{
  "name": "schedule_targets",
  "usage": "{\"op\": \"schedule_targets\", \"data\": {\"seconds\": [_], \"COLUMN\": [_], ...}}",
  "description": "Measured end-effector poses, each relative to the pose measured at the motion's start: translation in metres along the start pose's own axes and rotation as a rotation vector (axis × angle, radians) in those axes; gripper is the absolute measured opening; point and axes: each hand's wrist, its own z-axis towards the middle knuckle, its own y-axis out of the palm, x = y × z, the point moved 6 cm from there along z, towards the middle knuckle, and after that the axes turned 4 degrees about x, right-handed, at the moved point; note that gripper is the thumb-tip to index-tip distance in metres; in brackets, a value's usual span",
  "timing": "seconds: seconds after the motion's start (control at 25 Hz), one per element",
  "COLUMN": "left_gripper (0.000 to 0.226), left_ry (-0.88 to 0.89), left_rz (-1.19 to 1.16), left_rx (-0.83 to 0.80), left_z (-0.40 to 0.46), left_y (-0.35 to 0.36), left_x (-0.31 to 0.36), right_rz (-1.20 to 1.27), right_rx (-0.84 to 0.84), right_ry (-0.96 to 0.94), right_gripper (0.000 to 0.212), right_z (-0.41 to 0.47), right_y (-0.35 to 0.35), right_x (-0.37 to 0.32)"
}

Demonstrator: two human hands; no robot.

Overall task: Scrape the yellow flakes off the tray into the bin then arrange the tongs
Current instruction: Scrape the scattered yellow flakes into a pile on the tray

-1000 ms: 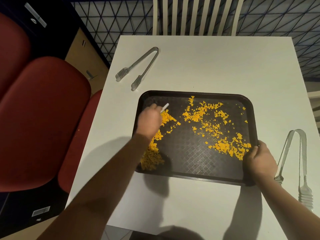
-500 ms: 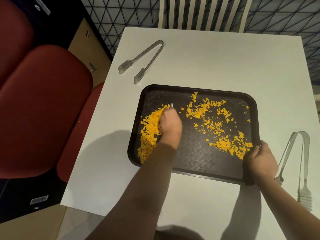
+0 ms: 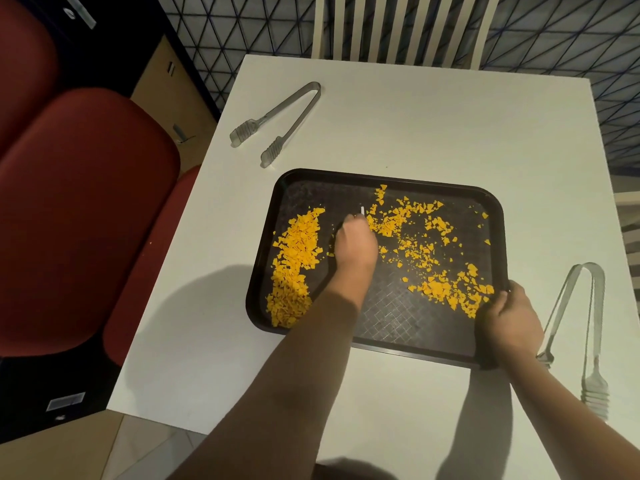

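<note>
**Fingers curled on a small white scraper at mid-tray**

Fingers (image 3: 349, 225) of the left hand (image 3: 355, 242) curl round a small white scraper (image 3: 362, 211), whose tip pokes up past the knuckles over the middle of the black tray (image 3: 381, 178).

At far left stand red chairs (image 3: 79, 202), beside the white table (image 3: 433, 116). On the table's far left lies one pair of metal tongs (image 3: 277, 119), apart from the tray's corner. Inside the tray, a dense heap of yellow flakes (image 3: 294, 268) runs along its left side. The left hand sits just right of that heap. Scattered flakes (image 3: 408, 230) spread right of the hand, with a thicker cluster (image 3: 453, 294) near the tray's right edge. The right hand (image 3: 509, 317) grips the tray's near right rim, fingers curled over it. A second pair of tongs (image 3: 585, 327) lies on the table just right of that hand. A white slatted chair (image 3: 401, 29) stands at the far edge.
</note>
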Motion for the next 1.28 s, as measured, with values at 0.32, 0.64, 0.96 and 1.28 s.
{"op": "schedule_targets", "data": {"seconds": [0.32, 0.64, 0.96, 1.28], "left_gripper": [0.027, 0.029, 0.028, 0.029], "left_ry": [-0.15, 0.203, 0.384, 0.678], "left_rz": [0.088, 0.247, 0.329, 0.413], "left_rx": [0.03, 0.226, -0.037, -0.282], "left_z": [-0.04, 0.013, 0.107, 0.093], "left_y": [-0.013, -0.073, -0.069, -0.061], "left_x": [-0.059, -0.052, -0.07, -0.068], "right_rz": [0.016, 0.032, 0.024, 0.003], "right_rx": [-0.026, -0.027, 0.005, 0.015], "right_ry": [0.013, 0.027, 0.028, 0.017], "right_gripper": [0.03, 0.038, 0.025, 0.029], "right_z": [-0.002, -0.002, -0.002, 0.0], "right_y": [-0.001, 0.0, 0.002, 0.004], "right_x": [0.0, -0.002, 0.001, 0.004]}}
